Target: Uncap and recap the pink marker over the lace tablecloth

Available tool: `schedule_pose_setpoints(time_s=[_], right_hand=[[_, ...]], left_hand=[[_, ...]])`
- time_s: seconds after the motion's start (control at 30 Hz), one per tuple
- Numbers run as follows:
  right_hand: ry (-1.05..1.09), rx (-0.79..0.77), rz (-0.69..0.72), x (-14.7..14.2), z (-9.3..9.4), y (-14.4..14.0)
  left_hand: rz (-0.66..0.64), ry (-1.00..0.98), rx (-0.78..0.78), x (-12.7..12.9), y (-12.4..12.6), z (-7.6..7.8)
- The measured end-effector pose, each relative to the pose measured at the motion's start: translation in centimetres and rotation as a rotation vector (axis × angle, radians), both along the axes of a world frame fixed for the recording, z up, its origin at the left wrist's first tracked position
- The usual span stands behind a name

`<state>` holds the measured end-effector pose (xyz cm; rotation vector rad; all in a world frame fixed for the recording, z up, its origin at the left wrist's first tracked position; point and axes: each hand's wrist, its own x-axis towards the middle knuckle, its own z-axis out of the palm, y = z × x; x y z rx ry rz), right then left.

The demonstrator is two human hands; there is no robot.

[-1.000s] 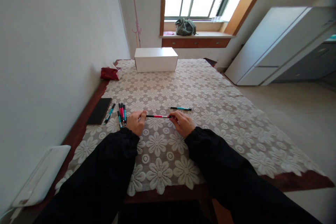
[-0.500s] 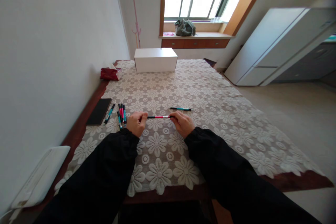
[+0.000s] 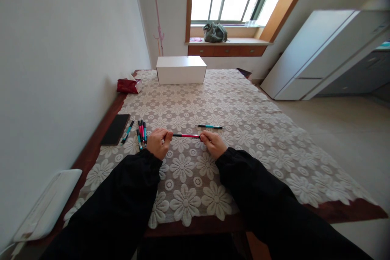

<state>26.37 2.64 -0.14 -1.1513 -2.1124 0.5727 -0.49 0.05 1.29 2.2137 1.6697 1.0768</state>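
Note:
A slim red and black pen [image 3: 186, 135] is held level between my two hands, just above the lace cloth. My left hand [image 3: 159, 142] pinches its black end. At the other end, the fingertips of my right hand [image 3: 213, 143] close on the dark tip; both pen ends are partly hidden by fingers. Beyond my right hand lies a teal and black pen [image 3: 211, 126]. Left of my left hand, several red or teal pens [image 3: 141, 132] lie in a bunch, and one more teal pen [image 3: 127, 131] rests beside a black flat notebook-like object [image 3: 115, 130].
The flowered lace tablecloth [image 3: 184, 203] covers a dark red wooden table. A white box [image 3: 181, 70] stands at the far end, with a red tissue pack [image 3: 129, 85] to its left. A white flat device [image 3: 48, 205] with a cable lies at the near left edge.
The held pen has turned about its length: the white marking that showed near my right hand is out of sight. My right hand has shifted very slightly right, still gripping the end.

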Motion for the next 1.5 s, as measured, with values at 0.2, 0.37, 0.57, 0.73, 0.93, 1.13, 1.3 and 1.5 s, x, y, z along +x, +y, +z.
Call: schedule_pose_setpoints(time_s=[0.2,0.37,0.57,0.73,0.93,1.13,1.3,1.5], right_hand=[[-0.106,0.131,-0.004,0.5,-0.4,0.7],[-0.223,0.189,0.014,1.2,-0.6,1.1],[-0.375,0.229,-0.253,3.8,-0.8,2.7],[-0.424,0.222,-0.323,4.5,-1.1,3.3],[-0.49,0.18,-0.469,4.7,-1.1,3.5],[-0.516,0.151,-0.513,4.7,-1.1,3.5],[-0.514,0.151,-0.513,4.4,-1.3,3.6],[-0.512,0.137,-0.489,4.4,-1.4,3.6]], left_hand=[[-0.026,-0.015,-0.035,0.0,0.5,-0.9],[-0.051,0.008,-0.029,-0.1,0.6,-1.1],[-0.006,0.105,-0.038,0.3,0.1,-0.9],[0.061,0.15,0.016,-0.5,0.3,0.8],[0.497,0.245,-0.041,-8.2,2.6,4.0],[0.754,0.293,-0.35,-15.4,3.4,2.7],[0.781,0.283,-0.388,-15.7,3.5,1.7],[0.839,0.238,-0.322,-15.4,3.7,1.3]])
